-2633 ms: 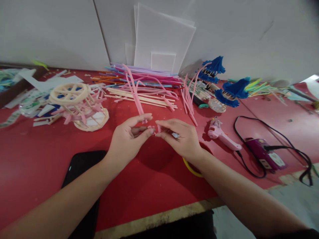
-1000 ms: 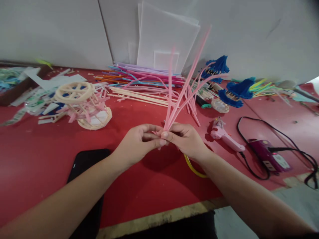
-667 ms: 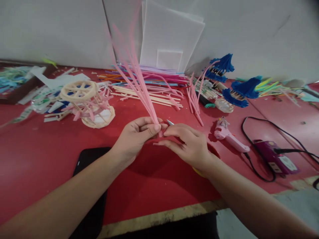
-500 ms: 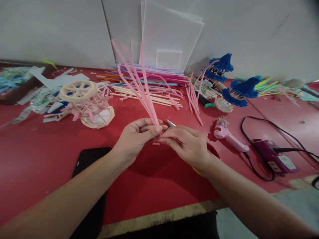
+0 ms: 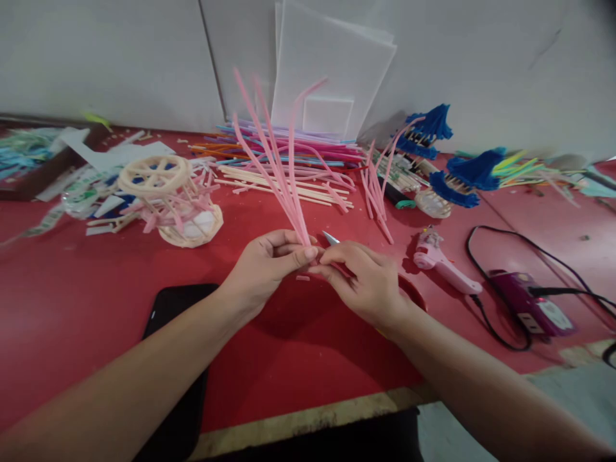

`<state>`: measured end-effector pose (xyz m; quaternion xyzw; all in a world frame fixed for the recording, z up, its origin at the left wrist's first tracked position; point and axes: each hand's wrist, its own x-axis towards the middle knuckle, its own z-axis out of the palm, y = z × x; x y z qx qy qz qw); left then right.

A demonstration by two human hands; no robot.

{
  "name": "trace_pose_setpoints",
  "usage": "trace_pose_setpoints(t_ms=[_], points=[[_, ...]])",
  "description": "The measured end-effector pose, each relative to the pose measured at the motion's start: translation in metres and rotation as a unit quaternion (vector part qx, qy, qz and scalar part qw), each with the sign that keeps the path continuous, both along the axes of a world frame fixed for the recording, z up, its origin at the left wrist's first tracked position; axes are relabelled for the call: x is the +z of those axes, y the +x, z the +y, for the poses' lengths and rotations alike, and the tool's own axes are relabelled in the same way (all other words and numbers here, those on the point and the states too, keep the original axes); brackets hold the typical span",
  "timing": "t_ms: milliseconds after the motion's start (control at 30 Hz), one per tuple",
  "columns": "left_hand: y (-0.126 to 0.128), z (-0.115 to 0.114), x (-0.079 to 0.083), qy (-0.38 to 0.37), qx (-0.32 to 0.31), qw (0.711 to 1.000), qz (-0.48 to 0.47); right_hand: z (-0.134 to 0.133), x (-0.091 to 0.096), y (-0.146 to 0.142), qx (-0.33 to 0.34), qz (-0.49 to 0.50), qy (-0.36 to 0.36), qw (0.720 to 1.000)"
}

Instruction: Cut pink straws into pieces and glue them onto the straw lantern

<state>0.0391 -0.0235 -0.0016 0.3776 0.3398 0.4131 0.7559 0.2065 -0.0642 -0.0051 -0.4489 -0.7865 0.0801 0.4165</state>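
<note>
Left hand (image 5: 262, 269) pinches about four pink strips (image 5: 283, 173) at their base. Right hand (image 5: 370, 282), fingertips together, nips the same ends.

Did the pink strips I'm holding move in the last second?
Yes. The pink strips swung left: from the right edge of the white sheets to their left side.

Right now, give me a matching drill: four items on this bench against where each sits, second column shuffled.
Items
1. pink straws
2. glue gun
3. white sheets
4. black slab

Places
A. leaning against the wall
B. partly under the left forearm
C. pinched upright in the left hand
D. lying on the red table, right of the right hand

Pairs: 1-C, 2-D, 3-A, 4-B
</note>
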Motion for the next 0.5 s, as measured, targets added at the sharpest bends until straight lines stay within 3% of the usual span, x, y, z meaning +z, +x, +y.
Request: trace_pose_setpoints(t_ms=[100, 200, 300, 433, 500], points=[[0.0, 0.001, 0.001, 0.005, 0.044, 0.999, -0.005, 0.007, -0.001, 0.005, 0.019, -0.031, -0.02, 0.999], [0.0, 0.003, 0.003, -0.011, 0.092, 0.996, 0.009, 0.012, -0.002, 0.009, 0.07, -0.137, -0.053, 0.987], [-0.001, 0.004, 0.005, -0.024, 0.114, 0.993, 0.025, 0.012, -0.005, 0.005, 0.062, -0.211, -0.09, 0.971], [-0.001, 0.004, 0.005, -0.016, 0.115, 0.992, 0.044, 0.01, -0.007, -0.002, 0.044, -0.227, -0.129, 0.964], [-0.001, 0.004, 0.004, -0.007, 0.114, 0.992, 0.05, 0.01, -0.005, -0.002, 0.018, -0.181, -0.141, 0.973]])
